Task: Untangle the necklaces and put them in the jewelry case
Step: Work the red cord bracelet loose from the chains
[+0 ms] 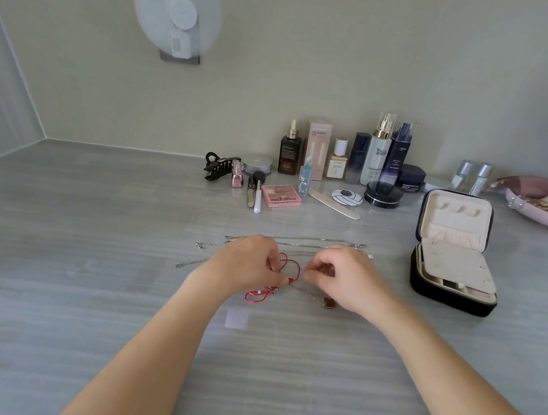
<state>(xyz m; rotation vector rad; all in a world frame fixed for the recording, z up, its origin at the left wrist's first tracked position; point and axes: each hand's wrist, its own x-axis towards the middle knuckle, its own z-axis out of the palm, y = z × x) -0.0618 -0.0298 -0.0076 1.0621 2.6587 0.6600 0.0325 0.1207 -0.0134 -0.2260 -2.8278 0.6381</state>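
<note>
A red cord necklace (288, 266) loops between my two hands on the grey table. My left hand (245, 264) pinches it at the left. My right hand (347, 276) pinches a thin strand at the right; a fine chain with a dark brown pendant (329, 303) runs beneath it. More red cord (256, 295) lies below my left hand. Several silver chains (296, 242) lie stretched out behind my hands. The black jewelry case (445, 290) stands open at the right, its beige-lined lid upright.
Cosmetics crowd the back: bottles (377, 154), a pink palette (281, 195), brushes (258, 191), a black hair claw (219, 166), a dark jar (383, 195). A pink tray with a stand (547, 216) sits far right. A white fan (178, 9) hangs on the wall.
</note>
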